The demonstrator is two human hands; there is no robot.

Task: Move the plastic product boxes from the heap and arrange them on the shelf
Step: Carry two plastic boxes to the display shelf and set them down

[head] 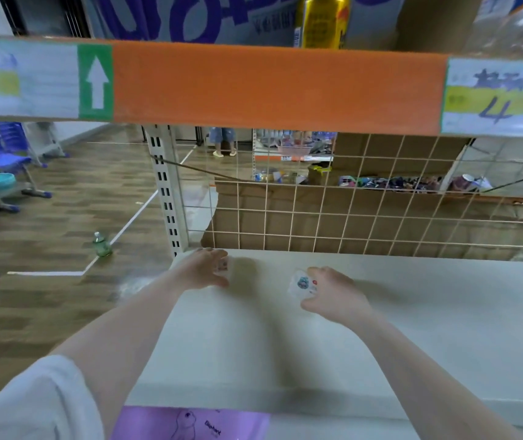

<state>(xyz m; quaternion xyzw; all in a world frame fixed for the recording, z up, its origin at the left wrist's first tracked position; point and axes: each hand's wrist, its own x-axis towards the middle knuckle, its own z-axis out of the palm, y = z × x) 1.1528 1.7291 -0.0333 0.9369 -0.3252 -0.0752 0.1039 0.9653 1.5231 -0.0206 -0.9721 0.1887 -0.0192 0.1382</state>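
Two small clear plastic boxes, one per grip: left hand (201,269), right hand (333,292), above smooth shelf (412,312).

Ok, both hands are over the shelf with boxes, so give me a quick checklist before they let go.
1. Left hand holds a clear box near the shelf's back left corner: ok.
2. Right hand grips the second box, further right: ok.
3. Bare shelf surface under and around both boxes: ok.
4. Boxes resting flat on the shelf: cannot tell, blurred and part hidden by fingers.
5. Gap between the two boxes, apart and not touching: ok.
6. Wire grid behind to stop boxes sliding off: ok.
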